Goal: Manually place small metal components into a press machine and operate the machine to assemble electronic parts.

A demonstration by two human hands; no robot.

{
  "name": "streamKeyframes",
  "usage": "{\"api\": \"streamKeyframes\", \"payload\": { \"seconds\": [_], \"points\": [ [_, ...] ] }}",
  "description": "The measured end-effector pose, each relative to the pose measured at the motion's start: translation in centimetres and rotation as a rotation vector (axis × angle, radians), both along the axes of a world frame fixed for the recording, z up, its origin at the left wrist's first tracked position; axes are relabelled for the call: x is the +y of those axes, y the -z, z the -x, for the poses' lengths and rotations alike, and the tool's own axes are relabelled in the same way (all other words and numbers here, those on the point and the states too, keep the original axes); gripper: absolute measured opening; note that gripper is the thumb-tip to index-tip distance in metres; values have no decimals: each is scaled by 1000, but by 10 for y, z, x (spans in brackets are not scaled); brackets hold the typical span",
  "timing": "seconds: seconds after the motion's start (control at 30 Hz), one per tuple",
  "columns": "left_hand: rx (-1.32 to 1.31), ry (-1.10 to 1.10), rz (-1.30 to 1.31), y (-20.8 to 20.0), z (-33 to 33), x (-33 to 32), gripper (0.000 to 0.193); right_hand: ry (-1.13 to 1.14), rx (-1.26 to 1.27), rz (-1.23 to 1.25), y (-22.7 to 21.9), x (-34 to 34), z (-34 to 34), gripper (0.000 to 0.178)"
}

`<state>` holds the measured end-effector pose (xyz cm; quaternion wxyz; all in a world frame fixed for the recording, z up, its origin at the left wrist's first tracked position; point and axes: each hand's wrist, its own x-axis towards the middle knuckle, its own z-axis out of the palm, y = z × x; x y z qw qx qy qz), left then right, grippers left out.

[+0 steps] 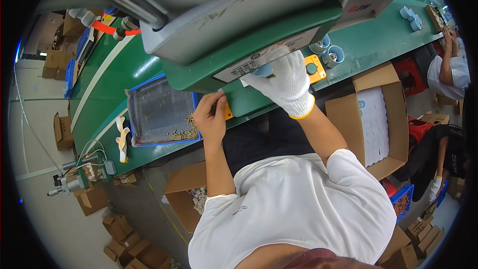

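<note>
My bare left hand [210,118] is beside the right edge of a blue tray [164,144], its thumb and forefinger pinched together. Whatever is between those fingertips is too small to make out. Small brass-coloured parts [185,133] lie scattered in the tray's near right corner. My right hand [285,83], in a white knit glove with a yellow cuff, reaches under the front edge of a green and grey machine [249,55]. Its fingers close round a light blue cup [265,70], partly hidden by glove and machine. Right of the glove sits a yellow switch box [314,69] with a green button.
More light blue cups [333,56] stand on the green table [368,40]. A loose white glove [122,139] lies left of the tray. An open carton [393,124] with white contents is at my right, another carton [181,194] at my left. Co-workers [450,67] sit at far right.
</note>
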<state>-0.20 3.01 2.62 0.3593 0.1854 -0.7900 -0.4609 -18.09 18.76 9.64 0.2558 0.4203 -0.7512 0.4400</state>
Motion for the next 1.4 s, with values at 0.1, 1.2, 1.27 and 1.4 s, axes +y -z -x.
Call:
{"api": "streamKeyframes", "payload": {
  "seconds": [0.1,1.2,1.27,1.4],
  "points": [
    [-3,-5,5,-1,0,0,15,-46,-64,-23,-1,0,3,52],
    [-183,-288,404,27,-17,15,19,-382,33,-157,53,140,81,42],
    [-132,-285,422,32,-15,13,21,-340,45,-78,64,128,74,41],
    [-39,-270,406,41,-14,11,29,-293,47,33,66,119,68,34]
  ]
}}
